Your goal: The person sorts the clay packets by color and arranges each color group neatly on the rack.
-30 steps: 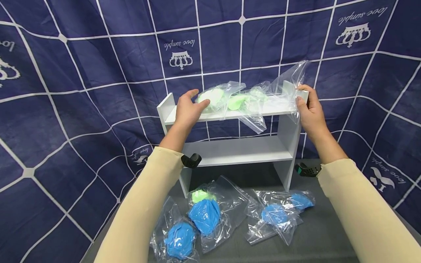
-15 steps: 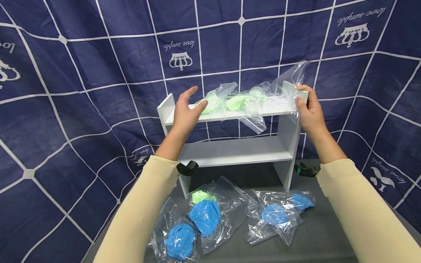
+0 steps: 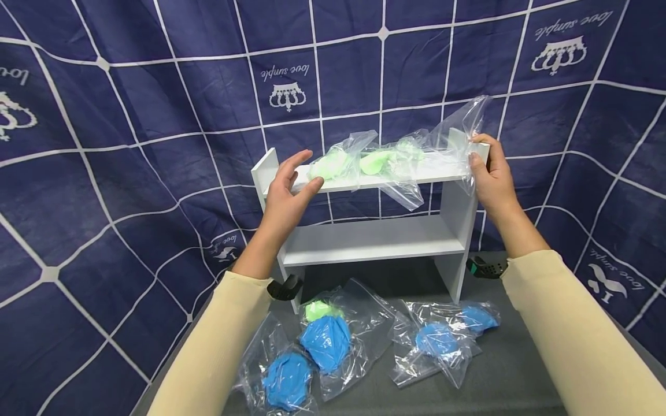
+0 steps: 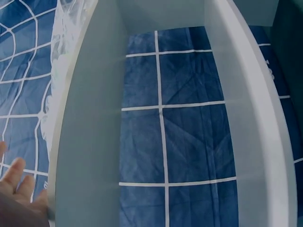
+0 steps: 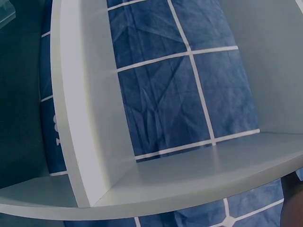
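A white two-tier shelf (image 3: 372, 238) stands upright on the dark table. Along its top board lie clear plastic bags with pale green lumps inside, one bag at left (image 3: 333, 163) and others toward the right (image 3: 376, 162). My left hand (image 3: 285, 199), thumb and fingers spread apart, is at the board's left end just beside the left bag; I cannot tell whether it touches the board. With thumb in front and fingers around the outside, my right hand (image 3: 491, 173) grips the shelf's upper right side panel. Loose clear plastic (image 3: 460, 136) lies against that panel near the thumb.
On the table in front lie more clear bags: one with a blue lump (image 3: 288, 381), one with blue (image 3: 326, 344) beside green (image 3: 321, 311), and blue ones (image 3: 437, 339) at right. Dark blue cloth with white grid lines (image 3: 348, 75) hangs behind.
My left hand has drawn away from the left green bag, leftward and slightly down. That bag has settled flatter on the board. My right hand stays on the panel.
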`<state>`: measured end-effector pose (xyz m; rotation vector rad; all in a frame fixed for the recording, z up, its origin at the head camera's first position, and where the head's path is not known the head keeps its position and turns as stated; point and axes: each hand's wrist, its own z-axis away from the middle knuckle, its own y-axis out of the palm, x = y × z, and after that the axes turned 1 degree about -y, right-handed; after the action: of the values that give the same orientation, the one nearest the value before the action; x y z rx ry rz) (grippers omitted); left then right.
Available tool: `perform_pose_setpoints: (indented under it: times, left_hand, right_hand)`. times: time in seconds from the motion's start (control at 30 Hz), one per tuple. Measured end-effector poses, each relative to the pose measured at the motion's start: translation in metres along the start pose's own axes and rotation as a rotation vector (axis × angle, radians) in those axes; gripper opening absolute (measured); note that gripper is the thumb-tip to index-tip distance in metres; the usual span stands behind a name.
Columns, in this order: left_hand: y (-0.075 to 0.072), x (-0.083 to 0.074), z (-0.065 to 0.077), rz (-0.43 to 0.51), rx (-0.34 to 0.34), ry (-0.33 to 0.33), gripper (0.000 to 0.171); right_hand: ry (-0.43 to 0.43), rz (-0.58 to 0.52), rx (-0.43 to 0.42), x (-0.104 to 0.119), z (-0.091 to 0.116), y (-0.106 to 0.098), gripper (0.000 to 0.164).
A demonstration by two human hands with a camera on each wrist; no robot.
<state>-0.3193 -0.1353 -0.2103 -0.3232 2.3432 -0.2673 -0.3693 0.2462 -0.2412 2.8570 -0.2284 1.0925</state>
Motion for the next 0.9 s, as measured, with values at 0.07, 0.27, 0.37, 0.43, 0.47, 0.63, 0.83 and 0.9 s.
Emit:
perform_pose_setpoints:
  times: [0.07, 0.27, 0.37, 0.43, 0.47, 0.63, 0.83, 0.9]
  left_hand:
    - [-0.001, 0.0, 0.005, 0.005, 0.017, 0.011, 0.055]
    - [0.002, 0.006, 0.024, 0.058, 0.021, 0.053, 0.055]
    - [0.003, 0.014, 0.038, 0.088, -0.006, 0.125, 0.051]
    - [0.004, 0.023, 0.049, 0.085, -0.017, 0.172, 0.047]
    - [0.004, 0.028, 0.055, 0.079, -0.02, 0.189, 0.045]
    - [-0.004, 0.056, 0.08, 0.038, -0.023, 0.195, 0.039]
    - [-0.019, 0.093, 0.105, 0.054, 0.106, 0.1, 0.038]
    - [-0.022, 0.105, 0.115, 0.067, 0.177, 0.059, 0.039]
  right_hand:
    - [0.002, 0.002, -0.002, 0.001, 0.0, 0.0, 0.035]
    - [0.001, 0.001, -0.017, 0.0, 0.0, -0.002, 0.036]
    - [-0.002, 0.016, -0.017, -0.001, 0.0, -0.002, 0.036]
    - [-0.003, 0.035, -0.015, -0.001, 0.001, -0.002, 0.037]
    - [-0.003, 0.038, -0.014, -0.001, 0.001, -0.002, 0.037]
    - [-0.003, 0.044, -0.012, -0.002, 0.002, -0.003, 0.036]
    - [-0.008, 0.045, -0.019, -0.003, -0.001, -0.002, 0.036]
    - [-0.005, 0.032, -0.014, -0.003, -0.001, -0.001, 0.036]
